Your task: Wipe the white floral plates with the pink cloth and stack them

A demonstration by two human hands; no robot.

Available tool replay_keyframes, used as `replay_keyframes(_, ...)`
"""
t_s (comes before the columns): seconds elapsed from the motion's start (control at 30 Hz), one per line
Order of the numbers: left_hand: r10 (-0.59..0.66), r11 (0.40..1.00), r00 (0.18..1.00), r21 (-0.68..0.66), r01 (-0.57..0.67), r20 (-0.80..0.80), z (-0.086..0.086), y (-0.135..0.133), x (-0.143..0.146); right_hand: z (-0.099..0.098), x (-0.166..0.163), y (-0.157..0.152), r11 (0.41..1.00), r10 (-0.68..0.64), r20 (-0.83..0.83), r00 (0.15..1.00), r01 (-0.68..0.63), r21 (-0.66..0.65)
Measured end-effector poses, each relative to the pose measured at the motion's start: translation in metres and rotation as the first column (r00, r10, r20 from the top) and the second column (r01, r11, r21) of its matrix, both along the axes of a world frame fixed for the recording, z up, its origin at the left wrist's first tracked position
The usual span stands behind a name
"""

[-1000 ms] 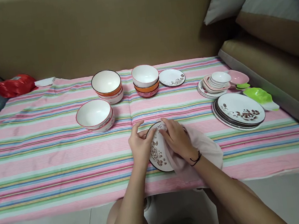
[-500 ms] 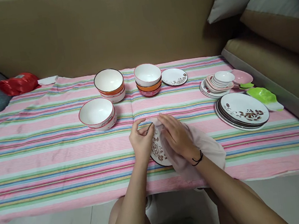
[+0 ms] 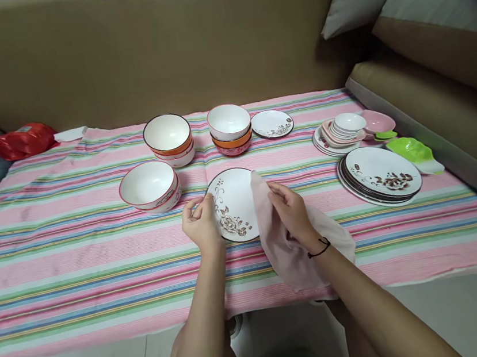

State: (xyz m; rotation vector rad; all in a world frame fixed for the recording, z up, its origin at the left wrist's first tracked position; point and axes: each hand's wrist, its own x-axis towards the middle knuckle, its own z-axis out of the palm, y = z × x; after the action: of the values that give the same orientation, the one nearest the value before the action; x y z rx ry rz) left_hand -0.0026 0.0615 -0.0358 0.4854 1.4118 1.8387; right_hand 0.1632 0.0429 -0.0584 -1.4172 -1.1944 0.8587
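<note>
At the far left I see a red shiny bundle [image 3: 23, 141] lying on the striped tablecloth [image 3: 76, 239]. Next come a pair of white bowls [image 3: 150, 183] and, just behind it, a taller bowl stack [image 3: 167, 134]. The left hand [image 3: 203, 223] grips the left rim of the flowered plate [image 3: 238, 201], the thumb at its front. This plate is between the two hands, its decorated side toward the person; whether it touches the tablecloth, I cannot tell. The right hand [image 3: 292, 209] has its fingers closed on the pale pink cloth [image 3: 272, 238], which covers the plate's right edge. Farther right are a pile of dark-rimmed plates [image 3: 383, 169] and a green dish [image 3: 411, 151].
</note>
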Motion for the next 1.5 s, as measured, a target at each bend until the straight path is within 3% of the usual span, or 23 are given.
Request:
replay_keyframes(0.17, 0.033, 0.998, 0.985, -0.057, -0.024, 0.172, -0.006, 0.002, -0.005, 0.004, -0.007, -0.009, 0.999, 0.015, 0.156, 0.988, -0.008, -0.043)
replay_keyframes(0.33, -0.101, 0.993, 0.973, -0.038, 0.112, 0.209, -0.005, 0.002, -0.003, 0.004, -0.008, -0.008, 0.999, -0.043, 0.262, 0.964, 0.046, -0.004)
replay_keyframes(0.53, -0.406, 0.903, 0.905, -0.096, 0.419, 0.127, -0.005, 0.004, -0.003, 0.006, 0.003, -0.001, 0.998, -0.049, 0.289, 0.956, 0.038, 0.045)
replay_keyframes(0.8, -0.545, 0.838, 0.822, -0.117, 0.533, -0.164, -0.006, 0.006, -0.01, 0.006, 0.021, 0.006, 0.991, 0.11, 0.243, 0.964, -0.125, 0.048)
replay_keyframes(0.9, -0.666, 0.746, 0.732, -0.169, 0.645, -0.145, -0.003, 0.004, -0.015, 0.007, 0.023, 0.007, 0.972, 0.224, 0.3, 0.928, -0.236, 0.004)
replay_keyframes(1.13, -0.894, 0.447, 0.418, -0.263, 0.855, -0.159, 0.009, -0.008, -0.022, 0.013, 0.015, 0.0, 0.887, 0.445, 0.419, 0.792, -0.456, -0.08)
replay_keyframes(1.27, -0.938, 0.346, 0.337, -0.273, 0.898, -0.081, 0.015, -0.013, -0.02, 0.015, 0.005, -0.005, 0.852, 0.494, 0.487, 0.72, -0.512, -0.107)
replay_keyframes(1.4, -0.924, 0.381, 0.374, -0.237, 0.894, -0.077, 0.011, -0.013, -0.019, 0.018, 0.001, -0.005, 0.901, 0.402, 0.493, 0.772, -0.429, -0.064)
replay_keyframes(1.5, -0.874, 0.483, 0.483, -0.179, 0.857, -0.05, 0.006, -0.01, -0.018, 0.017, 0.004, -0.001, 0.951, 0.285, 0.451, 0.846, -0.307, -0.024)
